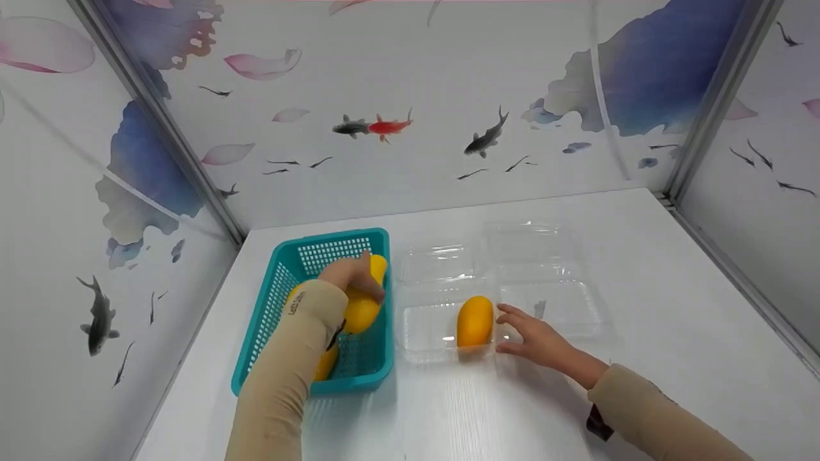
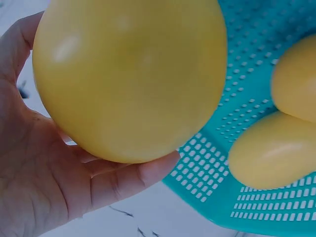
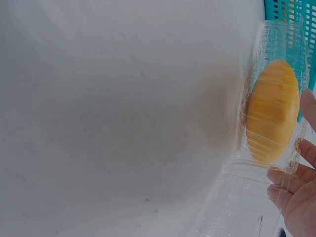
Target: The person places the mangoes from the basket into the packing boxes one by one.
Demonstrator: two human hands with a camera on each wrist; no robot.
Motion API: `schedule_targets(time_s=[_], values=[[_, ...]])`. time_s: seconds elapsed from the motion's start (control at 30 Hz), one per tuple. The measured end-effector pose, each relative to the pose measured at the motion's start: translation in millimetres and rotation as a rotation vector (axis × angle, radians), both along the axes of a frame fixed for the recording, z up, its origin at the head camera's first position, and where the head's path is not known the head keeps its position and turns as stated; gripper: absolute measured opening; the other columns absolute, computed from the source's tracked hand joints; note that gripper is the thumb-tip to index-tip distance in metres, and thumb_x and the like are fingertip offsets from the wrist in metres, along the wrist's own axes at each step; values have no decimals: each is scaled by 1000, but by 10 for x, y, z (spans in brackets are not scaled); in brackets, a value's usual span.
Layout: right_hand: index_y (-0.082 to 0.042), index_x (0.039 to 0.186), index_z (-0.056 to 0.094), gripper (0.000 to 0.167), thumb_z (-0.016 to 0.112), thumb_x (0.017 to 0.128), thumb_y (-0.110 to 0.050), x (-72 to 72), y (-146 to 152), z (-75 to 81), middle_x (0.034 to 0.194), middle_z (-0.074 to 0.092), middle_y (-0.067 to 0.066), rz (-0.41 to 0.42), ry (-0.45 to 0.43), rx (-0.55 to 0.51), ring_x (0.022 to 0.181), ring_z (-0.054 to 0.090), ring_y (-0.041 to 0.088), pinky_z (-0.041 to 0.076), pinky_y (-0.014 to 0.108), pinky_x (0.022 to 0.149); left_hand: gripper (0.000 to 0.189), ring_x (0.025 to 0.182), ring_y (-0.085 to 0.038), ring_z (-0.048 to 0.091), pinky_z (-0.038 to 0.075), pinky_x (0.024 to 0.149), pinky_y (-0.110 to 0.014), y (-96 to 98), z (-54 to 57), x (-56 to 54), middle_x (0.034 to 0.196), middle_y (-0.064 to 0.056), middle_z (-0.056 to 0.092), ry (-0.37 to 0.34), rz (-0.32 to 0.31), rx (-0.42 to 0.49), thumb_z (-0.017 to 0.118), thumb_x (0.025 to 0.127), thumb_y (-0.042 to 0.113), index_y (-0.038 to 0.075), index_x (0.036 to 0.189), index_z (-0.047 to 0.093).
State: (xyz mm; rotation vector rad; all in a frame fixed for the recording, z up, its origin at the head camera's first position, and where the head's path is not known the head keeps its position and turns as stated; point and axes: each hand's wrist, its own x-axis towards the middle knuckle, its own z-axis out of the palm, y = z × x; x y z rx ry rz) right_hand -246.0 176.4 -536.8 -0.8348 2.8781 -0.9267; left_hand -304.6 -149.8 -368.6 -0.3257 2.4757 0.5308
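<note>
My left hand reaches over the teal basket and grips a yellow mango, fingers wrapped along its side in the left wrist view. Other mangoes lie in the basket beneath. A single mango lies at the right end of a clear plastic container on the table. Beside that end, my right hand has thumb and fingers spread apart, holding nothing. In the right wrist view its fingertips are right at the container's edge.
A second clear plastic container stands to the right, partly behind my right hand. Both containers have their lids folded back toward the far side. A white table bears everything, with printed wall panels at its back and sides.
</note>
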Motion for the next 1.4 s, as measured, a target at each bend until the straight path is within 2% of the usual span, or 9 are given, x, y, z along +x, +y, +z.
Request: schedule_targets(time_s=[0.1,0.23,0.43,0.53,0.77,0.93,1.03,1.17,1.4], values=[[-3,113,55,48,68,79,-35,-9,-2,7,139,40,16,-3,-6,1,117,49,35,42,49,93,106,104,-32,47,47,87,-47,30,96,-22,122,-15,39,2,9,52,75,72,25,39,146,1],[-4,113,55,47,69,79,-33,-10,-6,20,141,39,15,-25,-34,-2,119,47,35,40,50,96,107,106,-31,44,47,87,-45,124,159,-43,126,-13,36,13,-36,84,76,72,25,40,145,0],[-6,113,55,45,70,79,-31,3,-8,13,142,38,14,-38,-65,-5,120,46,35,39,49,97,105,110,-31,40,46,88,-44,390,143,-42,137,-8,31,52,-129,105,76,70,26,36,146,4],[-6,113,55,45,69,79,-31,6,-11,6,142,38,15,-34,-59,-8,119,47,35,39,49,96,106,115,-30,37,46,89,-45,566,106,-21,147,-3,22,65,-128,141,78,69,24,38,146,6],[-4,113,55,44,69,80,-28,3,-18,-4,141,38,16,-28,-62,-28,119,46,36,39,51,96,107,115,-29,38,46,89,-45,942,-69,8,153,2,10,76,-102,204,78,67,19,42,145,10],[-3,111,55,45,69,79,-30,11,-1,-16,139,40,17,1,-6,-32,116,50,35,41,48,94,105,117,-28,38,43,93,-46,1108,-234,31,154,2,6,78,-113,208,77,67,16,41,145,11],[-4,112,54,47,68,79,-35,13,9,-19,139,40,16,9,5,-28,116,50,34,42,47,94,103,115,-28,40,41,96,-46,1171,-340,32,153,-3,12,92,-148,159,77,69,17,35,146,11],[-4,112,54,48,68,79,-36,11,14,-18,139,40,16,11,5,-27,116,50,34,42,47,93,101,111,-27,41,40,98,-43,1214,-484,28,144,-10,28,122,-187,80,76,70,19,23,147,12],[-4,111,55,45,69,79,-33,2,7,-33,140,40,16,2,3,-18,118,48,35,40,48,95,101,102,-26,43,44,93,-42,1220,-681,43,129,-10,39,115,-109,98,78,67,11,23,147,17]])
